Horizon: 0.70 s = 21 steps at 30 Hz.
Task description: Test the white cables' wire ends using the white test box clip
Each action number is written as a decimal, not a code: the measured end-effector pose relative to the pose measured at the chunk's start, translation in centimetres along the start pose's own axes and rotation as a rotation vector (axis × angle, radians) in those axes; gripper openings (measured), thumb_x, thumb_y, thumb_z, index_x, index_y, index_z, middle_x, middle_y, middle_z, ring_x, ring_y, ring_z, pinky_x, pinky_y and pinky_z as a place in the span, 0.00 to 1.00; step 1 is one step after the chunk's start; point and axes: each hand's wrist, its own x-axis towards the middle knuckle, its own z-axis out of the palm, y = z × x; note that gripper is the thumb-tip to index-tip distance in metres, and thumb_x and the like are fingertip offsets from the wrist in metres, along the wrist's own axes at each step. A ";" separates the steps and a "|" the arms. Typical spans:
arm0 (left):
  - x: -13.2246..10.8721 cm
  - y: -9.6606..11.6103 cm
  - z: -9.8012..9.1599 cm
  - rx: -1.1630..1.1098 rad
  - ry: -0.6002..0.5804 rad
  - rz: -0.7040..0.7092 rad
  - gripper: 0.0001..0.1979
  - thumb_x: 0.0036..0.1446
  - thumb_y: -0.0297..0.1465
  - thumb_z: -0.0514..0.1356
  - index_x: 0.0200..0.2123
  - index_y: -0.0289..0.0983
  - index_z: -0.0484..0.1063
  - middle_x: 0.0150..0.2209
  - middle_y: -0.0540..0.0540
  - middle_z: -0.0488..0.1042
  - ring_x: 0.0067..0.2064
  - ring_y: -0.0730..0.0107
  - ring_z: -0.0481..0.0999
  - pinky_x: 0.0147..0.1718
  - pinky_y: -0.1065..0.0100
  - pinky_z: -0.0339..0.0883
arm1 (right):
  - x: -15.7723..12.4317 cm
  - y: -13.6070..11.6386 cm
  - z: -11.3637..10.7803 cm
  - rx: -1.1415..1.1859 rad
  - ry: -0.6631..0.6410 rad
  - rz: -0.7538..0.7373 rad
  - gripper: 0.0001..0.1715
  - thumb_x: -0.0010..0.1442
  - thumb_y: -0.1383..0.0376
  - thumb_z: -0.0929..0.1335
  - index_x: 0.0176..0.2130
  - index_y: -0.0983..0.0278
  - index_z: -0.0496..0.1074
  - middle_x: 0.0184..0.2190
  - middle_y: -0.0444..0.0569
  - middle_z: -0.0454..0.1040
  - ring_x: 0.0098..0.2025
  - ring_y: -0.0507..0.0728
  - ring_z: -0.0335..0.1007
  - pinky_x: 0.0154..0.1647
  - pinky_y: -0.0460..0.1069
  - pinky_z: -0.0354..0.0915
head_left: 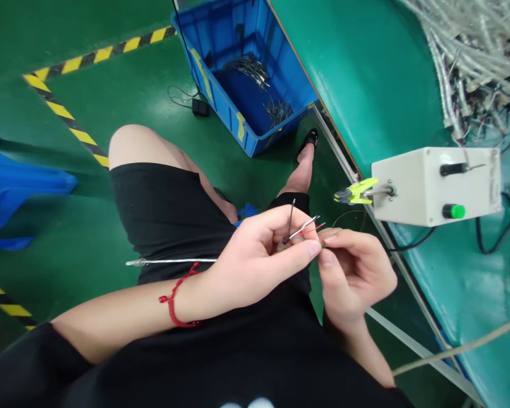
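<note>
Black cloth of the wearer's shirt [221,362] spreads across the foreground, nearest the head camera I follow from afar, as two bare hands meet over a lap beside a green-topped workbench [365,73]. Thin wires [304,228] in black, red and whitish silver fan out above the left hand [250,258], whose thumb and fingers pinch them near their base, around a dark stub. Fingertips of the right hand [357,272] press together on a fine strand at the fan's right edge, almost touching the left thumb; from my remote seat I cannot tell that strand's colour. Beyond the left wrist, which wears a red braided bracelet [171,309], a slim silvery cable [174,261] runs out over black shorts [165,215] to a clear-tipped end; I cannot tell whether it joins the wires, since the hand hides the stretch between. Near the right hand, at the bench's edge, a cream-coloured box [408,181] carries a green knob [455,212], with yellow-handled cutters [359,191] at a metal rod on its side. Past it, a heap of silvery cables [484,51] covers part of the bench. On the floor I can see a blue crate [276,62] standing against the bench, two bundles of dark leads [250,71] lying inside, and a small black adapter [200,107] just beside its outer wall. Yellow-and-black striped tape [71,64] marks the green floor [85,209] to the left.
</note>
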 end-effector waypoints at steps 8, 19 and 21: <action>-0.1 -0.4 -0.3 -0.024 -0.064 0.058 0.09 0.60 0.23 0.74 0.39 0.34 0.76 0.31 0.53 0.70 0.31 0.78 0.65 0.30 0.74 0.60 | 0.3 0.3 0.3 0.195 -0.034 0.008 0.13 0.59 0.73 0.75 0.42 0.58 0.77 0.31 0.43 0.80 0.30 0.56 0.79 0.33 0.53 0.79; -0.3 -0.2 -0.3 0.042 -0.065 0.056 0.11 0.60 0.32 0.75 0.37 0.35 0.77 0.31 0.50 0.72 0.31 0.75 0.66 0.30 0.73 0.63 | 0.4 1.0 -0.1 0.150 -0.058 -0.098 0.15 0.58 0.71 0.75 0.43 0.55 0.77 0.30 0.42 0.80 0.30 0.59 0.79 0.33 0.58 0.78; -0.3 -0.2 -0.2 0.031 -0.064 0.060 0.11 0.60 0.32 0.75 0.37 0.35 0.77 0.31 0.51 0.71 0.31 0.75 0.66 0.30 0.73 0.63 | 0.4 0.9 -0.1 0.145 -0.058 -0.094 0.15 0.58 0.70 0.75 0.43 0.54 0.77 0.29 0.42 0.80 0.28 0.58 0.78 0.32 0.58 0.78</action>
